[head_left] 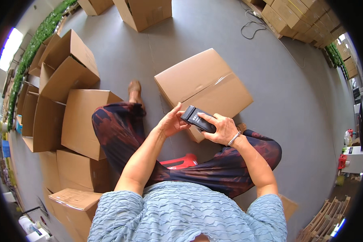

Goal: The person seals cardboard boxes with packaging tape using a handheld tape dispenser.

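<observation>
A black oblong device (198,119) was clamped in the right hand (222,130), its end pinched by the left hand (171,121). A sealed brown carton (203,86) lay at twelve o'clock, open cartons (64,68) at ten.

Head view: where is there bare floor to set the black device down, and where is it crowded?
Bare grey floor lies right of the sealed box, and beyond it toward the far boxes. The left is crowded with open cartons. Both hands hold the black device.
</observation>
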Demonstrator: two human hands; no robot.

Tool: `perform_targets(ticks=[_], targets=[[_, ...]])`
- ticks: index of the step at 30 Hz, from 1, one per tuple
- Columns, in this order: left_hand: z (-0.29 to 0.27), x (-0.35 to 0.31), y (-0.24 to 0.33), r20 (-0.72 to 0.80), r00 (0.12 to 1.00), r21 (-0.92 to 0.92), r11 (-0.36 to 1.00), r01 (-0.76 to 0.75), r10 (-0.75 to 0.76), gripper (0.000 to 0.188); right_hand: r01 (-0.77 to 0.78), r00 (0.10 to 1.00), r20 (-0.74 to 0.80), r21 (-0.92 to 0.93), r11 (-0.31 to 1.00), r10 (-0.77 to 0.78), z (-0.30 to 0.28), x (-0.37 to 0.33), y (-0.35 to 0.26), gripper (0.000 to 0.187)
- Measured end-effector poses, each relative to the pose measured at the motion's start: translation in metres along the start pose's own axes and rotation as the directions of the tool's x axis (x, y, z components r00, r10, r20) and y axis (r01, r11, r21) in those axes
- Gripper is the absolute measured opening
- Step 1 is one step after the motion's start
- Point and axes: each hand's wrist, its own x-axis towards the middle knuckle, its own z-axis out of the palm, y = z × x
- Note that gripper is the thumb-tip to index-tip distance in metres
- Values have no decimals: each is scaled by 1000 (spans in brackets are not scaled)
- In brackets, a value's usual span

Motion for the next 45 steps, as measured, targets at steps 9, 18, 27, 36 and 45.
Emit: perform_targets(ticks=[9,18,27,36,45], targets=[[-16,34,-4,-74,996,183,981,62,-49,23,-90,995,47,55,994,88,24,-10,12,73],[-60,60,159,-410,695,862,500,84,590,19,-139,990,-35,9,990,139,40,14,-9,80],[-80,81,242,-447,743,889,337,309,498,36,-283,957,-77,-44,958,279,83,101,-39,77],[-131,124,240,-437,776,890,343,301,454,41,-382,914,82,-157,911,397,97,145,-38,74],[-150,128,240,-454,883,709,649,276,121,40,-406,895,119,-180,896,430,101,152,-39,74]])
